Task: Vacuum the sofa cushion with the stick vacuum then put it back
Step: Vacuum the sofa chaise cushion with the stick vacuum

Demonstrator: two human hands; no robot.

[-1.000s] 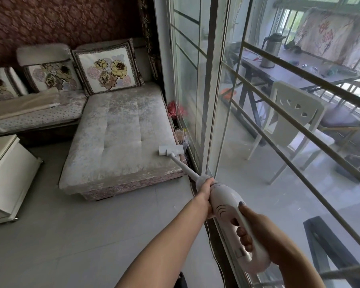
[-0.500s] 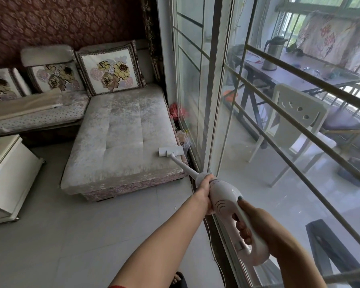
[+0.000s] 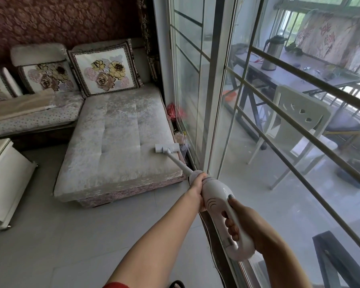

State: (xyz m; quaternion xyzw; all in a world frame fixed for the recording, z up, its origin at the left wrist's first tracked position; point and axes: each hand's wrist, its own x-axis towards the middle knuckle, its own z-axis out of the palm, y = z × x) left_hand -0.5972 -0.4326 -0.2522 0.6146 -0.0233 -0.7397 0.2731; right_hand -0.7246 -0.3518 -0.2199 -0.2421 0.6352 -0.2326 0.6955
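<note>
I hold a white stick vacuum point(image 3: 216, 196) with both hands. My right hand point(image 3: 235, 223) grips its looped handle at the lower right. My left hand point(image 3: 196, 181) clasps the front of the motor body where the thin tube starts. The tube runs up and left to the flat white floor head point(image 3: 166, 148), which rests on the near right part of the pale tufted sofa cushion point(image 3: 116, 142). The cushion lies flat on the chaise end of the sofa, next to the glass door.
A sliding glass door point(image 3: 214, 96) stands close on the right, with a balcony table and white chair beyond. Floral throw pillows point(image 3: 104, 69) lean at the sofa back. A white cabinet point(image 3: 2, 183) sits at the left. Grey tiled floor point(image 3: 71, 235) lies below.
The vacuum head has slid slightly farther along the cushion's right side, and both hands have moved forward with the vacuum body.
</note>
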